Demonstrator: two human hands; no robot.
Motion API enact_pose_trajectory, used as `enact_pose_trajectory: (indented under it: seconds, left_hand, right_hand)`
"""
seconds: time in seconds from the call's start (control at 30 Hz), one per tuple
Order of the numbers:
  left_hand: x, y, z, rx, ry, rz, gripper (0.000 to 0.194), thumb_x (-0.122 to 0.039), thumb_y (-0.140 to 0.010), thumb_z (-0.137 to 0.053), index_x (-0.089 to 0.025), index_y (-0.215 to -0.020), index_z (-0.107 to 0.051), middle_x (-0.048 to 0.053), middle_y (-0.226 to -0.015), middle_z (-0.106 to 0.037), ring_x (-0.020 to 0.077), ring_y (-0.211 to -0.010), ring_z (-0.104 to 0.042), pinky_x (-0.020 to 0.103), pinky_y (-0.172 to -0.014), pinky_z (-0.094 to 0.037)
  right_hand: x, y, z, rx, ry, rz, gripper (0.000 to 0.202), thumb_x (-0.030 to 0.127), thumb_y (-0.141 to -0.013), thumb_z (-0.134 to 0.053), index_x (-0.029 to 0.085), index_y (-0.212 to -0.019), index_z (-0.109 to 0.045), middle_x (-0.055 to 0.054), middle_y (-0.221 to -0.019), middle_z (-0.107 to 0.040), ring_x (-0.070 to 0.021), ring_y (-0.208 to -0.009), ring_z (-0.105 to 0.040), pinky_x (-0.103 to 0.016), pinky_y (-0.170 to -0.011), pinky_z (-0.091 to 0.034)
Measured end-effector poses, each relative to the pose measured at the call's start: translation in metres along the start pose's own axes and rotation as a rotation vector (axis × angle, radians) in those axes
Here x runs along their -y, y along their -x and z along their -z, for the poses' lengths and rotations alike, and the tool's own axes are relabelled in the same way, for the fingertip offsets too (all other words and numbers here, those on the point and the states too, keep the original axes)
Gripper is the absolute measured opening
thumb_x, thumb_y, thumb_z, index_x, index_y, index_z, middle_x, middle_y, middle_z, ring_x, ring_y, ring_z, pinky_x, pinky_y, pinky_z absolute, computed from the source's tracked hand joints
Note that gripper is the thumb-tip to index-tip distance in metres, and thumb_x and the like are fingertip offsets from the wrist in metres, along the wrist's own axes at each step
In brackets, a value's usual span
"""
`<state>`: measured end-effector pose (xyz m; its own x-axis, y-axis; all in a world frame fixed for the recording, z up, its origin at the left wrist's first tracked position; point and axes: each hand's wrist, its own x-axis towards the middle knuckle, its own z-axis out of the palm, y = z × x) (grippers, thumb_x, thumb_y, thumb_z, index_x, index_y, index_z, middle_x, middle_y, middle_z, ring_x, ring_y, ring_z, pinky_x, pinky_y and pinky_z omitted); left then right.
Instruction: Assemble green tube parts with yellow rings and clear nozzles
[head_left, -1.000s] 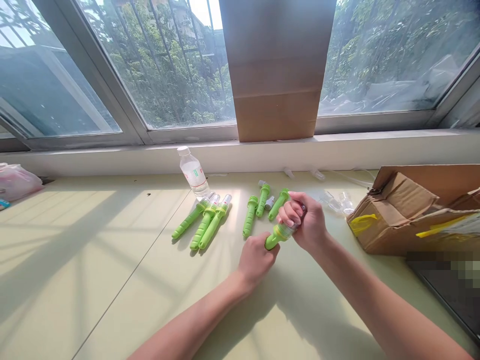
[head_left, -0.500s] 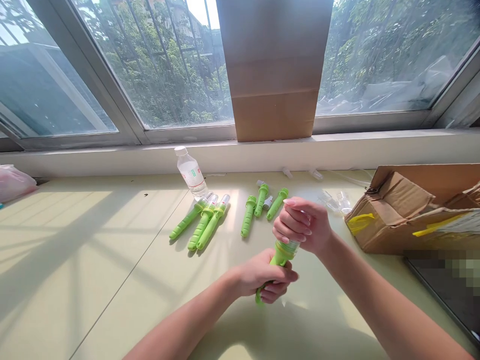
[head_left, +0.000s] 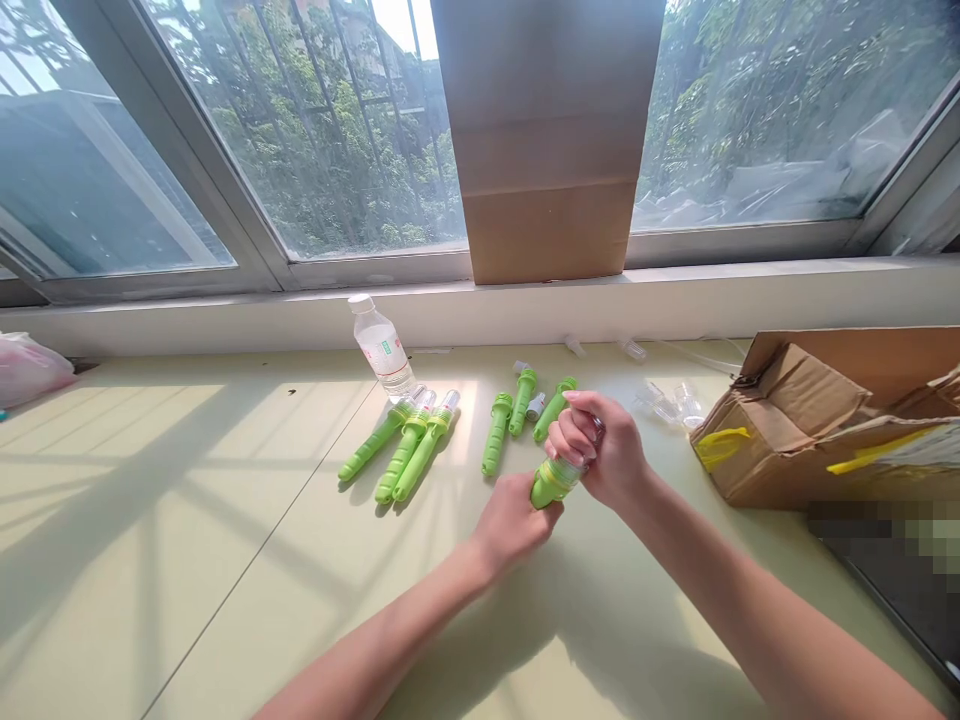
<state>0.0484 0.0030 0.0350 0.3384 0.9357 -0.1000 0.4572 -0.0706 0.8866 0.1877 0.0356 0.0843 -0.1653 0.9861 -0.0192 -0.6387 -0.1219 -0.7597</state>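
My left hand point(head_left: 517, 530) is wrapped round the handle of a green plastic stick with a clear cap point(head_left: 553, 482). At its upper end, my right hand point(head_left: 596, 445) has its fingers closed round the clear cap, most of which they hide. The stick leans up and to the right above the table. Just beyond my hands lie several similar green sticks without clear caps on their ends point(head_left: 496, 434). Further left, a group of green sticks with clear caps point(head_left: 412, 445) lies side by side.
A water bottle point(head_left: 382, 345) stands behind the capped sticks. Loose clear caps point(head_left: 686, 405) lie near an open cardboard box point(head_left: 795, 465) on the right. A dark flat object point(head_left: 877, 570) is at the right edge, and a pinkish plastic bag point(head_left: 30, 370) at the far left.
Both hands have moved slightly up and to the left with the green stick. My left wrist has turned, so the stick's lower end is now hidden.
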Motion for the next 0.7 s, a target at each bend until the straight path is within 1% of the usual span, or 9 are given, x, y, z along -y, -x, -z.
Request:
enact_pose_trajectory:
  seconds: [0.07,0.17,0.23,0.3,0.37,0.43,0.53,0.63,0.7]
  left_hand:
    - [0.001,-0.002,0.008,0.259,0.16,0.076,0.032,-0.028,-0.075,-0.059,-0.022,-0.055,-0.036,-0.005,-0.047,-0.037,0.0093,-0.045,-0.037,0.025,-0.047,-0.027]
    - [0.003,-0.003,0.017,0.634,0.478,0.155,0.026,-0.036,-0.066,-0.067,-0.019,-0.056,-0.051,-0.002,-0.047,-0.053,0.0117,-0.039,-0.047,0.026,-0.042,-0.039]
    - [0.003,-0.002,0.018,0.818,0.622,0.216,0.029,-0.038,-0.061,-0.069,-0.019,-0.052,-0.049,0.001,-0.047,-0.057,0.0126,-0.034,-0.047,0.027,-0.037,-0.04]
    - [0.001,0.001,0.015,0.91,0.667,0.267,0.036,-0.037,-0.063,-0.07,-0.021,-0.047,-0.042,0.0,-0.041,-0.052,0.0109,-0.031,-0.042,0.026,-0.032,-0.035]
    - [-0.004,0.004,0.011,0.859,0.639,0.291,0.038,-0.031,-0.066,-0.068,-0.021,-0.047,-0.037,-0.005,-0.037,-0.04,0.0065,-0.032,-0.031,0.022,-0.032,-0.024]
    - [-0.008,0.006,0.006,0.683,0.563,0.292,0.036,-0.023,-0.066,-0.065,-0.022,-0.05,-0.033,-0.008,-0.039,-0.033,0.0044,-0.035,-0.026,0.02,-0.035,-0.018]
    - [-0.009,0.007,-0.003,0.401,0.426,0.241,0.033,-0.019,-0.067,-0.059,-0.023,-0.052,-0.03,-0.009,-0.04,-0.029,0.0047,-0.038,-0.024,0.022,-0.039,-0.018]
    - [-0.007,0.009,-0.011,0.202,0.303,0.136,0.035,-0.019,-0.068,-0.055,-0.023,-0.052,-0.024,-0.008,-0.046,-0.023,0.0057,-0.045,-0.019,0.025,-0.044,-0.015]
    - [-0.005,0.009,-0.014,0.06,0.189,0.077,0.035,-0.018,-0.07,-0.053,-0.022,-0.055,-0.022,-0.006,-0.052,-0.021,0.0075,-0.051,-0.018,0.027,-0.048,-0.014]
  right_hand:
    - [0.004,0.001,0.002,0.102,-0.002,-0.035,0.05,0.027,-0.075,-0.066,0.023,-0.039,-0.031,0.007,-0.034,-0.028,-0.0085,-0.034,-0.032,-0.027,-0.046,-0.039]
    - [0.013,0.002,0.004,0.298,-0.041,-0.106,0.054,0.029,-0.075,-0.066,0.022,-0.038,-0.026,0.007,-0.032,-0.025,-0.0078,-0.034,-0.031,-0.026,-0.046,-0.039]
    - [0.018,0.004,0.003,0.414,-0.058,-0.132,0.056,0.03,-0.075,-0.065,0.021,-0.038,-0.023,0.007,-0.032,-0.023,-0.0076,-0.033,-0.029,-0.026,-0.046,-0.04]
    - [0.021,0.005,0.001,0.486,-0.049,-0.146,0.057,0.031,-0.077,-0.064,0.021,-0.038,-0.023,0.007,-0.031,-0.022,-0.0074,-0.032,-0.027,-0.026,-0.045,-0.039]
    - [0.023,0.007,0.0,0.507,-0.011,-0.147,0.059,0.032,-0.078,-0.064,0.022,-0.037,-0.023,0.007,-0.03,-0.023,-0.0074,-0.031,-0.027,-0.026,-0.043,-0.039]
    - [0.023,0.007,0.0,0.473,0.022,-0.12,0.059,0.032,-0.078,-0.065,0.022,-0.037,-0.023,0.007,-0.03,-0.024,-0.0075,-0.031,-0.027,-0.026,-0.043,-0.039]
    - [0.021,0.007,0.002,0.369,0.032,-0.073,0.057,0.029,-0.076,-0.064,0.022,-0.037,-0.024,0.007,-0.031,-0.023,-0.0076,-0.031,-0.028,-0.026,-0.043,-0.038]
    - [0.016,0.006,0.003,0.252,0.029,-0.044,0.054,0.027,-0.075,-0.064,0.023,-0.037,-0.025,0.007,-0.031,-0.024,-0.0076,-0.03,-0.028,-0.027,-0.042,-0.038]
    - [0.012,0.006,0.001,0.128,0.023,-0.006,0.052,0.026,-0.075,-0.063,0.023,-0.038,-0.027,0.007,-0.031,-0.025,-0.0078,-0.03,-0.029,-0.027,-0.042,-0.039]
